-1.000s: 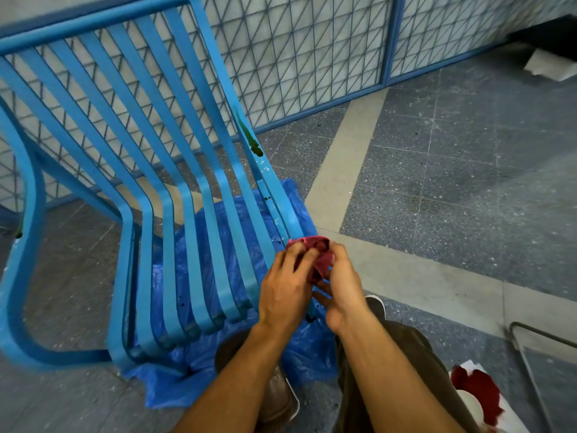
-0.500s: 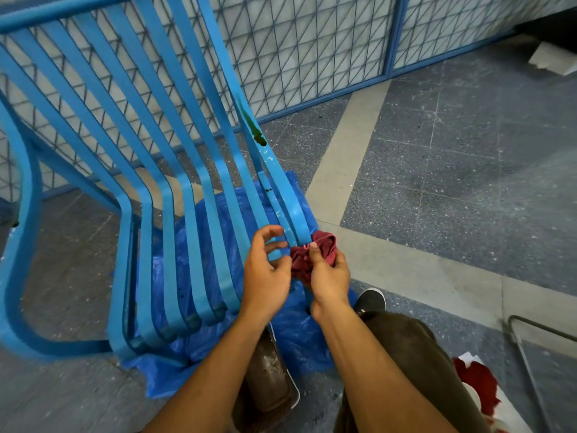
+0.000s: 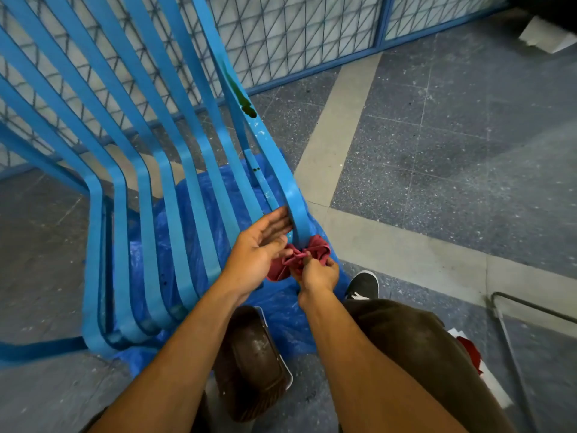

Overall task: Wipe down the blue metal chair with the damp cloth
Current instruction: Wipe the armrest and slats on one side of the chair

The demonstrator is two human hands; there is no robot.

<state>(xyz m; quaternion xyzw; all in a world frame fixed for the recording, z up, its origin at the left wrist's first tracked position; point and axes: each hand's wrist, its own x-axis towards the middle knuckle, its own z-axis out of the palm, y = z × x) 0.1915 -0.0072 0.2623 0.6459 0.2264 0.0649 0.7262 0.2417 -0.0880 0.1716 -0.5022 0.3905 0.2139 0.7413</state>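
The right hand [image 3: 318, 273] pinches cloth [image 3: 315, 250] (red) at chair [image 3: 295, 198].

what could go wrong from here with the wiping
1. The cloth is bunched tight in the right hand, so it may clean only a thin strip of the outer slat.
2. The dark stain higher up that slat looks untouched and could smear rather than lift.
3. The tarp lies crumpled beside the shoe; a foot might catch or slip on it.

One head-worn wide view looks down, apparently steeply, close over the chair [image 3: 93, 260].
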